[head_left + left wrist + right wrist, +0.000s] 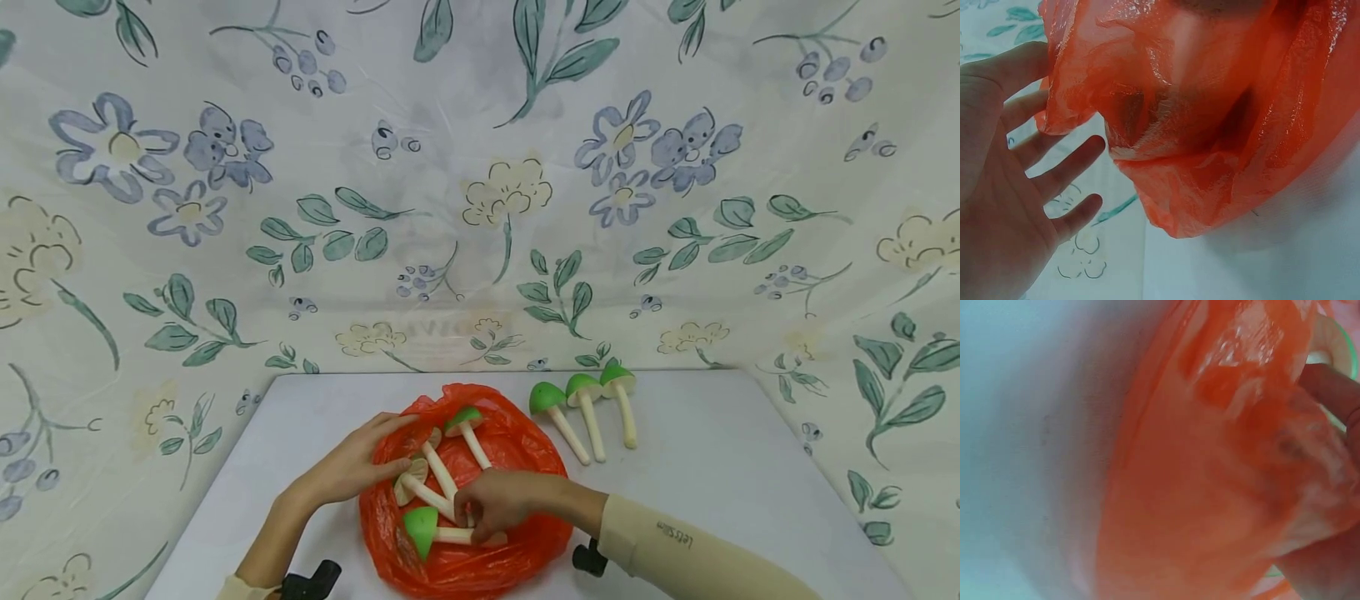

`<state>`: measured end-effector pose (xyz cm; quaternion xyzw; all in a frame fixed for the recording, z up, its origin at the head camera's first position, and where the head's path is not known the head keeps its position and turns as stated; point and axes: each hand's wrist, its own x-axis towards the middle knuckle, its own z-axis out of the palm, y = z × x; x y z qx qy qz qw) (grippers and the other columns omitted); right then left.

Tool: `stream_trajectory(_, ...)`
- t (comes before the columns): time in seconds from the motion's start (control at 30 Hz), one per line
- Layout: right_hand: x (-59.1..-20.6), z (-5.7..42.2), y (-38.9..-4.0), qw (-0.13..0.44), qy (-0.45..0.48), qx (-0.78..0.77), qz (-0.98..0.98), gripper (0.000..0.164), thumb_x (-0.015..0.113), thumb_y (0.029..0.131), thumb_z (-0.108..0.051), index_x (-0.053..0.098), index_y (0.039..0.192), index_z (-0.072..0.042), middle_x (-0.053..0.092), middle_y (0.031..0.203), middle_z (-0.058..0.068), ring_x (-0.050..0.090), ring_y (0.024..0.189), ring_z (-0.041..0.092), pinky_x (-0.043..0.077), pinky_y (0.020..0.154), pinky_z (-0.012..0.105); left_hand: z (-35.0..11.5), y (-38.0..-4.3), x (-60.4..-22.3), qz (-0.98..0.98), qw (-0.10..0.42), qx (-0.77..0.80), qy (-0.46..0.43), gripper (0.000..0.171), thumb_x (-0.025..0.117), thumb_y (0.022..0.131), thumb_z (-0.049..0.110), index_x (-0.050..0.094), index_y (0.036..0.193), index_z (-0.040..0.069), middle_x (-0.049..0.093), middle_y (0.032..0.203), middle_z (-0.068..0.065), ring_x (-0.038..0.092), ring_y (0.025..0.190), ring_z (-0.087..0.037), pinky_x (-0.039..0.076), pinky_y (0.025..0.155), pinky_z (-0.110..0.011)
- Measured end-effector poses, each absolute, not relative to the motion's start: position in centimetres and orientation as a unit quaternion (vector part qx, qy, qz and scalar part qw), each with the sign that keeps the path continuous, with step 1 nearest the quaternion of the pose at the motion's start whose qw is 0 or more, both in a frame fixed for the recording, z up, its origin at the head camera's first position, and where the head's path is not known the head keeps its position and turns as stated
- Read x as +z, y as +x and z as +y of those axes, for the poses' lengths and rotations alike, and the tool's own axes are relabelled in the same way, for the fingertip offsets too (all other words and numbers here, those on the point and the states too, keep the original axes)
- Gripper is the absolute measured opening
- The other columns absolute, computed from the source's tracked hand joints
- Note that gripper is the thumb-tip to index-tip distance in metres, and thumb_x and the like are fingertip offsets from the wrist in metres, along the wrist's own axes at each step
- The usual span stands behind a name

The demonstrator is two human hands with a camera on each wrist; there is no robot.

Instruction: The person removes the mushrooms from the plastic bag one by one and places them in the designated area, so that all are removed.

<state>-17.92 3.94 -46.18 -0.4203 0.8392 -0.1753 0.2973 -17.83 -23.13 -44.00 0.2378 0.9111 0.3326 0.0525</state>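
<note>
A red plastic bag [536, 542], its mouth spread wide, holds several toy mushrooms with pale stems. One green-capped mushroom [422, 531] lies at its near side and another [467, 422] at its far side. Two more show the pale undersides of their caps, one a mushroom [427, 493] close to my left thumb. My left hand [367, 457] touches the bag's left rim, its fingers fairly straight and spread in the left wrist view. Inside the bag, my right hand [498, 502] has curled fingers round a mushroom stem [471, 518]; the fingers partly hide it.
Three green-capped mushrooms [588, 408] lie side by side on the white table [697, 467], right of the bag and toward the back. A floral cloth [450, 250] hangs behind the table and down its sides. Dark wrist cameras [311, 581] sit under both forearms.
</note>
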Motion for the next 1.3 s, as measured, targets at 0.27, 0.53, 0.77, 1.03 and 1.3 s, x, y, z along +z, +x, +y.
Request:
stream_trajectory(0.27, -46.6, 5.0, -18.8, 0.352, -0.406, -0.240, 0.808, 0.015, 0.076, 0.088, -0.013, 0.068, 0.101, -0.015, 0.062, 0.083, -0.013, 0.056, 0.074, 0.001, 0.050, 0.069, 0.018, -23.2, -17.7, -43.8, 0.914, 0.055, 0.331, 0.229, 0.060, 0.072, 0.094, 0.032, 0.050, 0.148, 0.015, 0.053, 0.139, -0.009, 0.050, 0.131, -0.038, 0.044, 0.103, -0.064)
stream_trajectory(0.53, -46.7, 5.5, -19.2, 0.354, -0.398, -0.263, 0.805, 0.015, 0.075, 0.089, -0.012, 0.067, 0.101, -0.017, 0.065, 0.089, -0.014, 0.060, 0.082, 0.000, 0.052, 0.075, 0.018, -23.2, -17.7, -43.8, 0.914, 0.051, 0.330, 0.232, 0.060, 0.071, 0.094, 0.032, 0.050, 0.147, 0.015, 0.053, 0.138, -0.008, 0.050, 0.130, -0.038, 0.044, 0.103, -0.064)
stream_trajectory(0.77, -45.3, 6.8, -19.5, 0.327, -0.398, -0.275, 0.812, 0.016, 0.075, 0.089, -0.012, 0.069, 0.103, -0.017, 0.063, 0.088, -0.014, 0.057, 0.081, 0.001, 0.051, 0.072, 0.019, -23.3, -17.5, -43.7, 0.913, 0.052, 0.336, 0.227, 0.059, 0.071, 0.094, 0.029, 0.050, 0.148, 0.015, 0.052, 0.139, -0.009, 0.049, 0.131, -0.039, 0.043, 0.103, -0.066)
stream_trajectory(1.03, -43.7, 9.1, -20.4, 0.305, -0.375, -0.314, 0.817, 0.015, 0.075, 0.088, -0.014, 0.068, 0.098, -0.023, 0.066, 0.090, -0.012, 0.061, 0.085, 0.005, 0.053, 0.071, 0.022, -23.4, -17.6, -43.9, 0.910, 0.049, 0.337, 0.235, 0.059, 0.072, 0.094, 0.029, 0.050, 0.148, 0.015, 0.053, 0.139, -0.008, 0.050, 0.131, -0.038, 0.043, 0.103, -0.065)
stream_trajectory(1.3, -43.6, 11.9, -21.2, 0.297, -0.344, -0.353, 0.818, 0.021, 0.074, 0.089, -0.015, 0.068, 0.107, -0.024, 0.067, 0.095, -0.008, 0.064, 0.087, 0.011, 0.056, 0.069, 0.027, -23.3, -17.8, -43.7, 0.908, 0.054, 0.339, 0.242, 0.059, 0.071, 0.095, 0.031, 0.050, 0.147, 0.014, 0.053, 0.138, -0.008, 0.049, 0.131, -0.038, 0.043, 0.103, -0.065)
